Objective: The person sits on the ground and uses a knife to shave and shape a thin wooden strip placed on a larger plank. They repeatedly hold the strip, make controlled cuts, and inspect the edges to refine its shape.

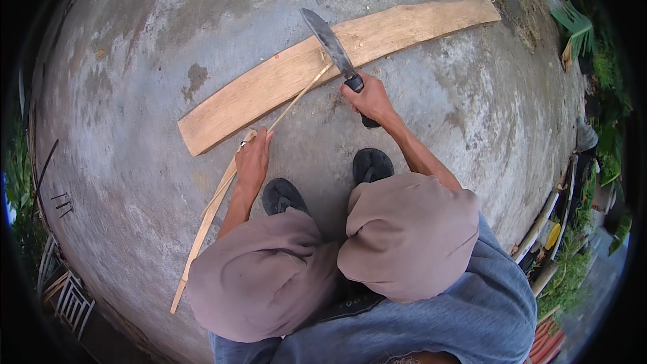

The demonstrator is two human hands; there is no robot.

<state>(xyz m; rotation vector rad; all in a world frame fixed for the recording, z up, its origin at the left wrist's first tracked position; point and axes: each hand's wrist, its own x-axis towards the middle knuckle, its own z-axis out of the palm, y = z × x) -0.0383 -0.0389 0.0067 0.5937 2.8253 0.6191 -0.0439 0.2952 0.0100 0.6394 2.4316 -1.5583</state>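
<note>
Leftmost, left hand (253,160) closed around pale bamboo strip (222,192); long axis runs near-left to far-right, thin tip resting on wooden plank (337,61). Right of it, right hand (367,100) grips machete (330,42), blade touching the tip. Strip: slender, split, straw-coloured.

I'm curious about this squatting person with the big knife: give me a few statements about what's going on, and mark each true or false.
1. The right hand grips a long dark-bladed knife with a black handle. True.
2. The left hand is empty. False: it holds a thin pale wooden strip.
3. The knife's blade lies over a broad pale wooden plank. True.
4. The plank rests on grass. False: it lies on grey concrete ground.
</note>
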